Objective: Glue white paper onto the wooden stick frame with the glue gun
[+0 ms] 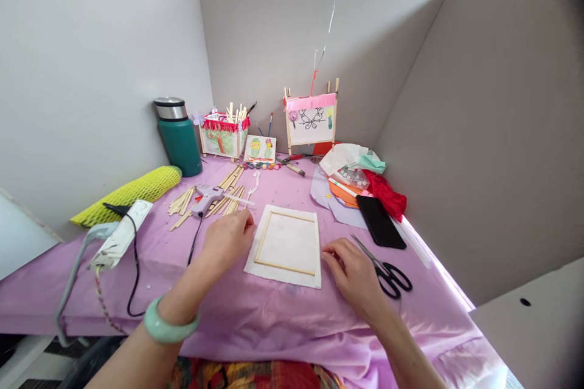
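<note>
A white sheet (292,243) lies flat on the purple cloth, with thin wooden sticks (285,267) along its top, left and bottom sides. My left hand (230,234) rests at the sheet's left edge, fingers curled in; whatever they might hold is hidden. By the right edge is my right hand (349,267), loosely bent, its thumb apart from the fingers and nothing visible in it. Black-handled scissors (387,270) lie just beyond that hand. A glue gun (208,199) sits among loose wooden sticks (232,194) past my left hand.
At left are a power strip (121,236) with cables, a yellow mesh sleeve (130,194) and a green bottle (180,140). A decorated box (223,137) and a small hanging picture (312,121) stand behind. A phone (381,222) and red cloth (385,193) lie right. Grey panels surround the table.
</note>
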{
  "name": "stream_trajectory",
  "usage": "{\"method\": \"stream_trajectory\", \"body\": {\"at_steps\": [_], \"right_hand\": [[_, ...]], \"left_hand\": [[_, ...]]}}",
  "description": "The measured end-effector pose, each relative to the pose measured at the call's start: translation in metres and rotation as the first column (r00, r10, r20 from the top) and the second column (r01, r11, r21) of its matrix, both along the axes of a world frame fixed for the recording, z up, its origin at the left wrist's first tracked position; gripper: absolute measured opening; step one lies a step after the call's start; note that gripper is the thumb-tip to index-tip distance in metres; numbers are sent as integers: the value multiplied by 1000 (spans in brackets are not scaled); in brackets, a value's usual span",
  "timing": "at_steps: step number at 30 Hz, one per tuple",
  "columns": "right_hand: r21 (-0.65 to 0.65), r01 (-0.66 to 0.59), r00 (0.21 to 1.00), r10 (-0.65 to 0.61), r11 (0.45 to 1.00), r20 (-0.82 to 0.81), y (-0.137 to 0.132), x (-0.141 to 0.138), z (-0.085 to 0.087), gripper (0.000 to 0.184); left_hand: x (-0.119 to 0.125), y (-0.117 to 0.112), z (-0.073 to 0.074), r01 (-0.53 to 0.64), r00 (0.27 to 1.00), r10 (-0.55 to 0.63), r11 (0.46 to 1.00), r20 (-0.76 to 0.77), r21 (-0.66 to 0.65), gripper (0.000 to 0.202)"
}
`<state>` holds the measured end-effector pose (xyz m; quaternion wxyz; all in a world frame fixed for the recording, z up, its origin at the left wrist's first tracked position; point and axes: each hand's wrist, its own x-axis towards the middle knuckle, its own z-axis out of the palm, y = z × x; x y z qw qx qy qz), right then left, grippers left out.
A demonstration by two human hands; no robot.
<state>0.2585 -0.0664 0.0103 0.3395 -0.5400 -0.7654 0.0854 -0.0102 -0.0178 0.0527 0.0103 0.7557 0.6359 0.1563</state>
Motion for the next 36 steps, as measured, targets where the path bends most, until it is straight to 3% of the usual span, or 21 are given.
{"method": "stream_trajectory", "body": {"at_steps": [3,6,11,15,18,22,26,31,36], "right_hand": [[59,-162,987,163,985,-10,-25,5,-7,10],[132,-185,982,178,974,58,-39,4,-15,10],[213,-164,981,136,963,140,-40,-2,-19,14],[194,-171,982,151,966,110,-38,-1,-17,14],[192,-165,986,155,967,66,-35,1,-18,13],[162,-145,989,143,976,27,-32,1,-19,13],[130,-83,993,93,988,-76,-31,1,-21,14],[133,-70,993,82,989,-90,-29,-1,-27,14],[140,-57,988,76,989,-133,-30,-2,-21,14]], "left_hand": [[-7,-28,-11,278,932,-310,944,188,177,11],[-3,-49,-27,442,847,-494,859,197,257,13],[14,-63,-42,500,829,-552,803,91,323,20],[11,-63,-45,455,840,-529,808,121,374,17],[-4,-55,-41,315,893,-419,842,163,437,18],[-31,-25,-22,-38,986,-44,880,160,473,23],[-52,17,1,-312,941,330,931,-72,187,32],[-67,55,3,-453,882,456,890,-123,48,33],[-68,51,12,-483,868,487,873,-97,62,35]]}}
